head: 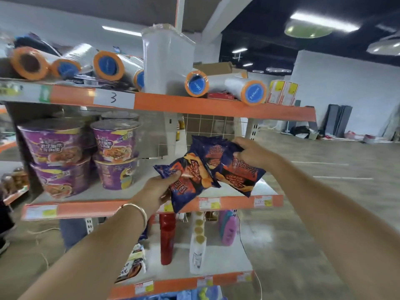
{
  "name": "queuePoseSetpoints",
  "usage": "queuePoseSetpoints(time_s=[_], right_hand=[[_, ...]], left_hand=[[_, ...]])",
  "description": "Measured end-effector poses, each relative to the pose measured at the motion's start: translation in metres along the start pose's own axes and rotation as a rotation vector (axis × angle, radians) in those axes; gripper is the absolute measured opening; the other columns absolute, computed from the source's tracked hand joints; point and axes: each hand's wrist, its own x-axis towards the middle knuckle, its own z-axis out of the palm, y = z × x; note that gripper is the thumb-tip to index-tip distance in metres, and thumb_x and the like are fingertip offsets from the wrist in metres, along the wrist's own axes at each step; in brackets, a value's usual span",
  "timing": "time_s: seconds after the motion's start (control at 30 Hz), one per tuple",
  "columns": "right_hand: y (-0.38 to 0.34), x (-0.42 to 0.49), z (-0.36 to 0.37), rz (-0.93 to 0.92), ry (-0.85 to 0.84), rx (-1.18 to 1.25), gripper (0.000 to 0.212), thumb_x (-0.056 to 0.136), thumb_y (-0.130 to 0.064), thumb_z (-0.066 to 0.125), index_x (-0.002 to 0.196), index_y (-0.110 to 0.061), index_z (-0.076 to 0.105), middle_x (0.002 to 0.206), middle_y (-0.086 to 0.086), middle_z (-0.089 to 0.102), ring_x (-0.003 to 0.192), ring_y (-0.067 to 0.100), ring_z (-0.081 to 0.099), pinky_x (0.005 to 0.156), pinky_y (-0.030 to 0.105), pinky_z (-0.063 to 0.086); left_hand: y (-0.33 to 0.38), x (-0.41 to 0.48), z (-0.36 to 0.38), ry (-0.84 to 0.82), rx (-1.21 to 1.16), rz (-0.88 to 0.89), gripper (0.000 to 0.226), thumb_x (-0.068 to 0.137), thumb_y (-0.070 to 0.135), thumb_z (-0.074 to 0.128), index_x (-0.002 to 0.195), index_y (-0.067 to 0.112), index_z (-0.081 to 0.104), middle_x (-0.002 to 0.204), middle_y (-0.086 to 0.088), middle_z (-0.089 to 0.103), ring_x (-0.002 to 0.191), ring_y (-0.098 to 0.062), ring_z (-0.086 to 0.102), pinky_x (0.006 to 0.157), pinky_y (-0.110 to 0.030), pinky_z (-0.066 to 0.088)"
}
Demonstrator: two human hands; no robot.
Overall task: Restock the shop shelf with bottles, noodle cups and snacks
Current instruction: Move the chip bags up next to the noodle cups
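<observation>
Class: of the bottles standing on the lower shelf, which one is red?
The tall red bottle at the left of the group. The one beside it is a white bottle, and the pink bottle stands to the right.

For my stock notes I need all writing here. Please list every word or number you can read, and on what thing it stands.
"3": handwritten on the white paper on the top shelf edge.
Blue end caps of the rolls: printed, too blurred.
Purple noodle cups: Chinese print, too blurred.
Snack bags held by both hands: Chinese print, unreadable.
Price tags: too small.
</observation>
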Motion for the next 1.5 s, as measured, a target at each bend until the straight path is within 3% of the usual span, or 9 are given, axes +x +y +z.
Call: queuePoseSetpoints(time_s=[0.27, 0.47, 0.57, 0.7, 1.03, 1.17, 1.37, 1.43, 1.5], right_hand=[[0.038, 0.087, 0.020, 0.009, -0.080, -0.050, 0.024, 0.091, -0.001, 0.045, 0.109, -0.017, 0.050, 0.099, 0.004, 0.052, 0.094, 0.021, 0.048, 0.073, 0.028, 0.034], [0.049, 0.131, 0.044, 0.014, -0.152, -0.068, 0.032, 0.091, 0.000, 0.043, 0.118, -0.012, 0.054, 0.115, 0.012, 0.059, 0.106, 0.029, 0.056, 0.081, 0.035, 0.042], [0.054, 0.148, 0.061, -0.029, -0.177, -0.066, 0.029, 0.091, 0.000, 0.039, 0.109, -0.017, 0.055, 0.110, 0.013, 0.060, 0.107, 0.032, 0.056, 0.078, 0.034, 0.037], [0.060, 0.163, 0.078, -0.078, -0.147, -0.216, 0.052, 0.088, -0.002, 0.036, 0.130, -0.029, 0.051, 0.142, 0.005, 0.044, 0.132, 0.037, 0.032, 0.107, 0.052, 0.023], [0.090, 0.191, 0.076, -0.116, 0.072, -0.322, 0.062, 0.087, -0.017, 0.049, 0.145, -0.030, 0.032, 0.151, 0.000, 0.029, 0.140, 0.027, 0.021, 0.115, 0.046, 0.009], [0.105, 0.196, 0.076, -0.161, 0.258, -0.272, 0.048, 0.097, -0.038, 0.041, 0.143, -0.023, 0.036, 0.147, 0.002, 0.036, 0.139, 0.025, 0.026, 0.115, 0.045, 0.010], [0.118, 0.176, 0.063, -0.113, 0.469, -0.049, 0.047, 0.093, -0.043, 0.036, 0.131, -0.018, 0.049, 0.136, 0.006, 0.048, 0.131, 0.029, 0.038, 0.112, 0.049, 0.021], [0.122, 0.165, 0.055, -0.106, 0.506, 0.091, 0.034, 0.095, -0.037, 0.043, 0.116, -0.016, 0.059, 0.116, 0.004, 0.060, 0.118, 0.028, 0.050, 0.108, 0.048, 0.029], [0.126, 0.152, 0.052, -0.114, 0.374, 0.127, 0.032, 0.095, -0.041, 0.044, 0.100, -0.017, 0.064, 0.092, 0.001, 0.066, 0.097, 0.023, 0.061, 0.103, 0.045, 0.035]], left_hand=[[0.017, 0.073, 0.006, 0.009, 0.059, 0.025, 0.013, 0.084, 0.019, 0.067, 0.092, 0.012, 0.061, 0.084, -0.004, 0.067, 0.072, -0.014, 0.062, 0.056, -0.021, 0.049], [0.025, 0.109, -0.003, -0.007, 0.194, -0.039, 0.029, 0.080, 0.022, 0.072, 0.105, 0.010, 0.062, 0.093, -0.008, 0.070, 0.080, -0.018, 0.065, 0.064, -0.026, 0.049], [0.025, 0.114, -0.008, -0.030, 0.302, -0.038, 0.031, 0.078, 0.022, 0.073, 0.106, 0.011, 0.064, 0.099, -0.008, 0.071, 0.086, -0.019, 0.066, 0.070, -0.026, 0.051], [0.023, 0.118, -0.006, -0.068, 0.403, -0.037, 0.035, 0.078, 0.023, 0.074, 0.110, 0.013, 0.064, 0.106, -0.009, 0.072, 0.099, -0.024, 0.066, 0.080, -0.028, 0.052], [0.004, 0.133, 0.033, -0.109, 0.353, -0.016, 0.036, 0.077, 0.023, 0.074, 0.110, 0.012, 0.065, 0.104, -0.008, 0.073, 0.099, -0.026, 0.067, 0.094, -0.037, 0.050], [-0.010, 0.138, 0.039, -0.066, 0.133, -0.068, 0.041, 0.079, 0.021, 0.072, 0.115, 0.006, 0.063, 0.106, -0.013, 0.072, 0.096, -0.027, 0.068, 0.081, -0.033, 0.055], [-0.027, 0.142, 0.049, -0.095, -0.071, -0.121, 0.028, 0.081, 0.015, 0.070, 0.107, 0.008, 0.064, 0.098, -0.010, 0.074, 0.090, -0.023, 0.069, 0.078, -0.031, 0.054], [-0.032, 0.141, 0.053, -0.114, -0.116, -0.132, 0.019, 0.082, 0.012, 0.068, 0.101, 0.011, 0.065, 0.089, -0.007, 0.075, 0.082, -0.018, 0.070, 0.078, -0.030, 0.053], [-0.036, 0.140, 0.058, -0.147, -0.170, -0.126, 0.016, 0.083, 0.010, 0.065, 0.098, 0.010, 0.065, 0.084, -0.007, 0.075, 0.076, -0.016, 0.072, 0.079, -0.031, 0.057]])
